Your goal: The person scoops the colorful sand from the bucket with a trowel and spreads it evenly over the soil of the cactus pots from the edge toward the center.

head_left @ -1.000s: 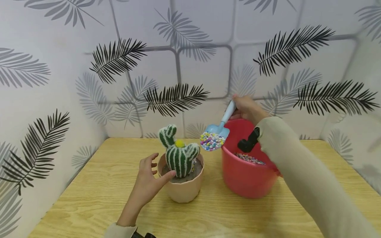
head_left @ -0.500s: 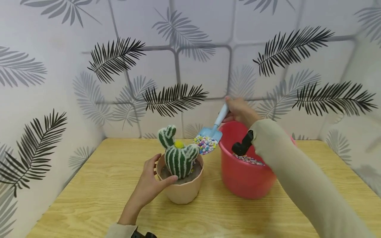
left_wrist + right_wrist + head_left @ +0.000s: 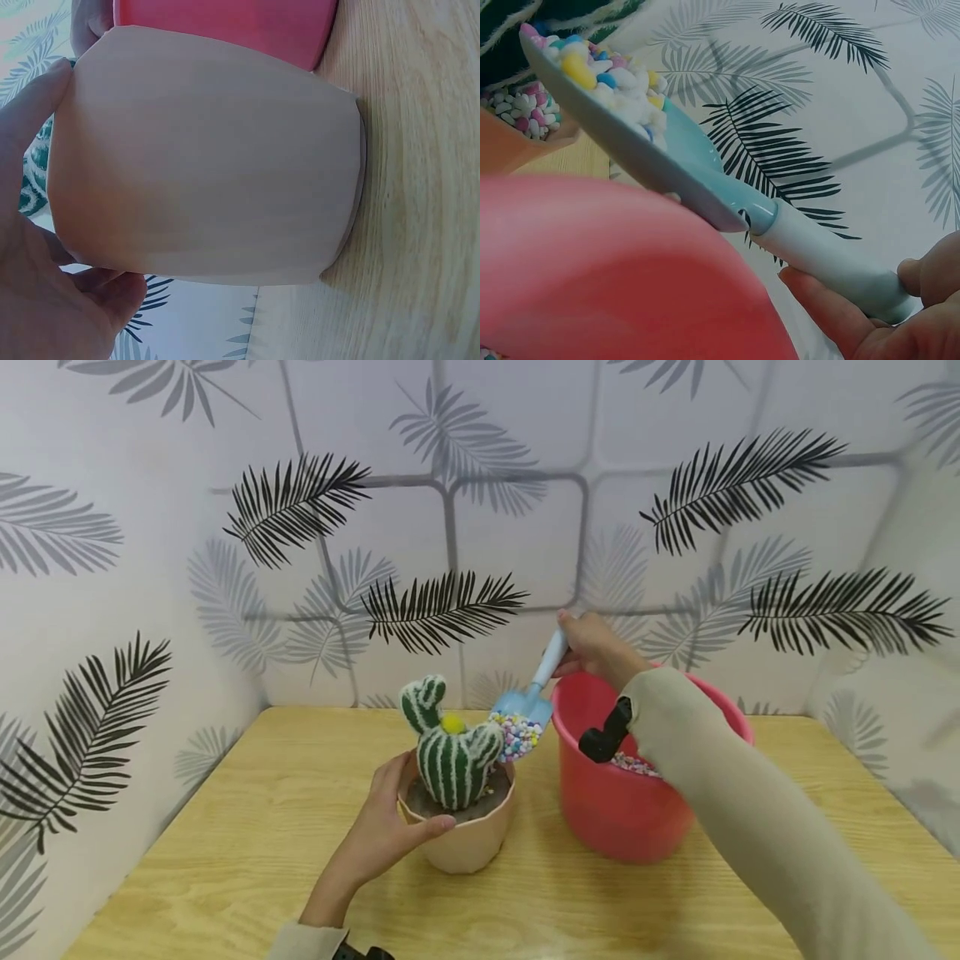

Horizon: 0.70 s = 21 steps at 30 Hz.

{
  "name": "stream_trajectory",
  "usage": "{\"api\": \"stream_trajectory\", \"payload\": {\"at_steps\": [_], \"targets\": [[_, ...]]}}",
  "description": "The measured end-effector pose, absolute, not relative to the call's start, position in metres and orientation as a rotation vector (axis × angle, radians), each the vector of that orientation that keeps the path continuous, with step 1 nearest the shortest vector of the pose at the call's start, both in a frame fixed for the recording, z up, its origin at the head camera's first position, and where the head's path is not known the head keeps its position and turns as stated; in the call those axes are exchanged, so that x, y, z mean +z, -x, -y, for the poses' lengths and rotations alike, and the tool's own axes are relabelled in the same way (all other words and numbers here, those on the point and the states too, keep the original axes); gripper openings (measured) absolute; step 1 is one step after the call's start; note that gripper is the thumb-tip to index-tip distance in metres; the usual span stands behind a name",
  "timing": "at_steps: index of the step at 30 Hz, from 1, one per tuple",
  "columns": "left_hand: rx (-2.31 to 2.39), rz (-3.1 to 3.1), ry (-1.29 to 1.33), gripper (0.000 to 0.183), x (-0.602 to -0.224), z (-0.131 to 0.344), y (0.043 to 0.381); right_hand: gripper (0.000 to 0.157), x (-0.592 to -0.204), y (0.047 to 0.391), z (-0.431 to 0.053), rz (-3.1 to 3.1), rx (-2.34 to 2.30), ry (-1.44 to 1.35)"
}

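Observation:
My right hand (image 3: 600,647) grips the white handle of a light blue toy shovel (image 3: 529,700), its blade heaped with small multicoloured pebbles (image 3: 604,71). The blade's tip is over the right rim of a peach flowerpot (image 3: 468,843), beside the cactus. In the pot stands a knitted green cactus (image 3: 453,768) with white stripes and a yellow tuft, set in grey filling. More pebbles (image 3: 525,112) lie inside the pot, seen in the right wrist view. My left hand (image 3: 382,827) holds the pot at its left side, thumb (image 3: 34,101) along the front rim.
A red bucket (image 3: 622,818) stands right of the pot, below my right forearm, with coloured pebbles (image 3: 633,764) inside. Both rest on a wooden table (image 3: 247,852). A leaf-patterned wall (image 3: 517,552) rises behind the table.
My right hand has moved the loaded shovel left and down, from above the bucket's edge to the pot's rim. My left hand has closed in from beside the pot to take hold of it.

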<state>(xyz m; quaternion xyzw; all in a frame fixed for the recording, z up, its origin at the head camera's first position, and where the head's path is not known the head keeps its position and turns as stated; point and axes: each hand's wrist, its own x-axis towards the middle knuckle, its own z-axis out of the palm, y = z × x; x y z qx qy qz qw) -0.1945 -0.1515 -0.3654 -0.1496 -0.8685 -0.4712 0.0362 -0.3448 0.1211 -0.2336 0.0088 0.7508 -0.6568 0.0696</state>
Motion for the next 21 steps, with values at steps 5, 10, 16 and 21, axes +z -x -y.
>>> {"api": "stream_trajectory", "payload": {"at_steps": [5, 10, 16, 21], "targets": [[-1.442, 2.678, 0.466, 0.093, -0.3647, 0.1516, 0.1931, 0.029, -0.2331, 0.3423, -0.1196, -2.285, -1.972, -0.039], [-1.417, 2.696, 0.450, 0.096, -0.3635, 0.1513, 0.1931, 0.029, -0.2314, 0.3411, -0.1171, -2.308, -1.962, -0.047], [-1.412, 2.708, 0.445, 0.097, -0.3633, 0.1515, 0.1932, 0.028, -0.2324, 0.3396, -0.1135, -2.320, -1.935, -0.027], [-1.423, 2.714, 0.434, 0.097, -0.3628, 0.1512, 0.1921, 0.027, -0.2342, 0.3386, -0.1111, -2.343, -1.915, -0.014]]}}
